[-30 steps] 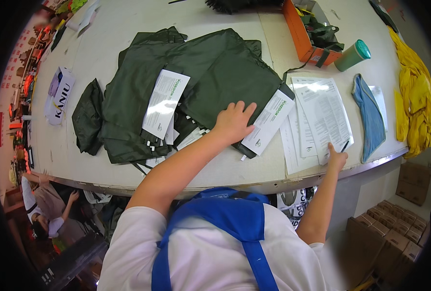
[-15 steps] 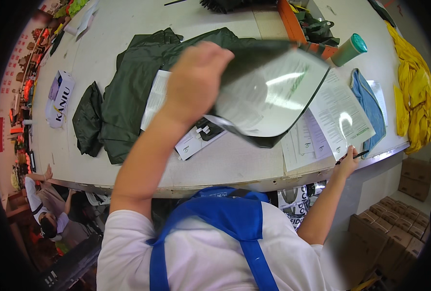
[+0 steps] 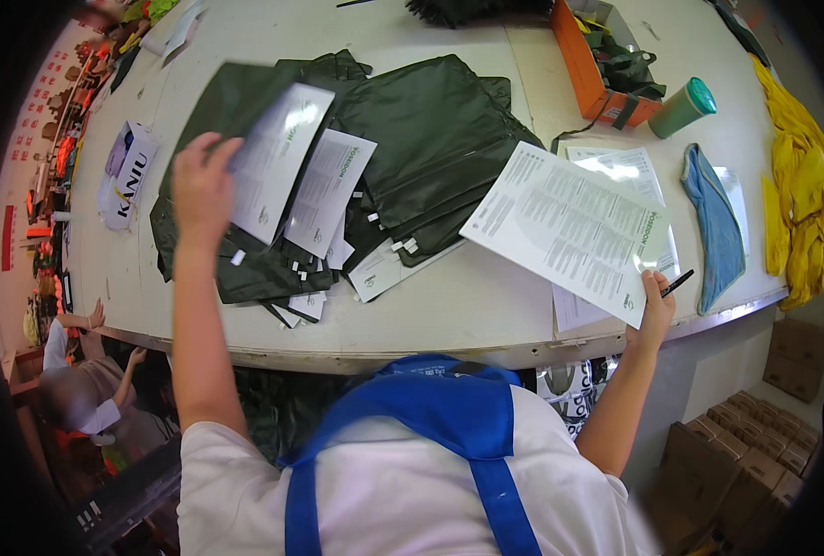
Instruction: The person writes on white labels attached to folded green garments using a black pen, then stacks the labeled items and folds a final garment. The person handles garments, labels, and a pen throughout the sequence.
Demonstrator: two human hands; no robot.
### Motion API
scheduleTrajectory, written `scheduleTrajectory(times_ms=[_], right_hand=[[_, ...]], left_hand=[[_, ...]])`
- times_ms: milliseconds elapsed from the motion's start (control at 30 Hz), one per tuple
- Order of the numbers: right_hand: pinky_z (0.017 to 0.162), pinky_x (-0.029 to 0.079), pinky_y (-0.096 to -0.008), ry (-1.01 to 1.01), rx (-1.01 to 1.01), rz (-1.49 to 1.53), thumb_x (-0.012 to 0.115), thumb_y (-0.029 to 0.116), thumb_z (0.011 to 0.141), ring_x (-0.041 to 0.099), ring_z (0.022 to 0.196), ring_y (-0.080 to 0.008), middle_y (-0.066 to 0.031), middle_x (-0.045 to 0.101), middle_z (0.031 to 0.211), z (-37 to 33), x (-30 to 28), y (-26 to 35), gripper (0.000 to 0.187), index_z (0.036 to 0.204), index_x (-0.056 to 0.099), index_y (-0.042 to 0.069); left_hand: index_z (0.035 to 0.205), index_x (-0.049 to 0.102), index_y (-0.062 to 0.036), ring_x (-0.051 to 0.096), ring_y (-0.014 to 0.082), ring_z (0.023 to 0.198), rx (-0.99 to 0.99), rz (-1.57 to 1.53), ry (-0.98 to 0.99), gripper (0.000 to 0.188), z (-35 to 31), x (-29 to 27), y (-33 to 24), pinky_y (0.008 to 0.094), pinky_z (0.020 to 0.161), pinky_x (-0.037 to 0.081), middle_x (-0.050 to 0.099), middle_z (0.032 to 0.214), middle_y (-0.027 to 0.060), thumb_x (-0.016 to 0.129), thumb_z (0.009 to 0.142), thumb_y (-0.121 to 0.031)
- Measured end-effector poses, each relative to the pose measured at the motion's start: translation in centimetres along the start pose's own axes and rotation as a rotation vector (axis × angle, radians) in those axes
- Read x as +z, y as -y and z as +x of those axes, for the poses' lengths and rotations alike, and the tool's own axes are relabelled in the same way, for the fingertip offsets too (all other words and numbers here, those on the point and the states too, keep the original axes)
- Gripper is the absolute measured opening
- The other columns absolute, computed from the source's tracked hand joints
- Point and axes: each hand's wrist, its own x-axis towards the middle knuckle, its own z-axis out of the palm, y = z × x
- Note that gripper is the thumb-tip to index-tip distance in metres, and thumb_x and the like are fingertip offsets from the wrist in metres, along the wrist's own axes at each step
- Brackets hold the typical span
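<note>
Garments (image 3: 440,139) left of papers (image 3: 620,165)

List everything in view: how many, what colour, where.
Worktable: one, white, centre.
Fabric pieces: two piles, dark green, on the table.
Printed sheets: several, white, among the piles and table right.
Pen: one, black, in right hand.
Box: one, orange, far right.
Lidded tumbler: one, green, beside that box.
Cloth: one, blue, right side.
Fabric heap: one, yellow, right edge.
Carton: one, white, table's left.
Cardboard boxes: several, brown, lower right.
Shaggy item: one, black, top edge.
Co-worker: one, white-sleeved, lower left.
Apron: one, blue, bottom centre.
Left hand: one, at the left pile.
Right hand: one, holding a sheet.
</note>
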Motion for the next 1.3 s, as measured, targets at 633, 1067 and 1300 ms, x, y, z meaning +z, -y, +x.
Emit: scheduleTrajectory(times_ms=[633, 1067, 1300], right_hand=[[0.055, 0.046, -0.0225, 0.2, 0.151, -0.181, 0.06, 0.008, 0.086, 0.057, 0.059, -0.0094, -0.0045, 0.061, 0.074, -0.6, 3.4, 1.4, 0.009, 0.086, 0.057, -0.001], [0.05, 0.043, -0.0209, 0.149, 0.089, -0.157, 0.061, 0.011, 0.086, 0.054, 0.055, -0.0078, -0.0022, 0.06, 0.071, 0.3, 5.2, 0.0, 0.01, 0.087, 0.058, 0.001], [0.038, 0.028, -0.0196, 0.191, 0.178, -0.27, 0.064, 0.015, 0.085, 0.04, 0.044, -0.0041, 0.004, 0.046, 0.058, -3.0, 10.6, -4.4, 0.016, 0.094, 0.055, 0.005]], left_hand=[[0.084, 0.059, -0.0043, 0.06, 0.0343, 0.083, -0.164, -0.481, 0.442, 0.01, -0.1, 20.9, -16.9, 0.0442, 0.072, 0.049, 0.059, 0.085, 0.0159, 0.059, 0.082, -0.014], [0.084, 0.057, -0.0018, 0.058, 0.0349, 0.078, -0.061, -0.915, 0.534, 0.012, 3.4, 16.0, -19.2, 0.0392, 0.069, 0.046, 0.059, 0.085, 0.016, 0.059, 0.081, -0.014], [0.084, 0.057, -0.0026, 0.056, 0.0275, 0.076, 0.134, -1.221, 0.673, 0.011, 2.8, 11.0, -24.0, 0.0344, 0.068, 0.045, 0.056, 0.082, 0.0118, 0.059, 0.082, -0.013]])
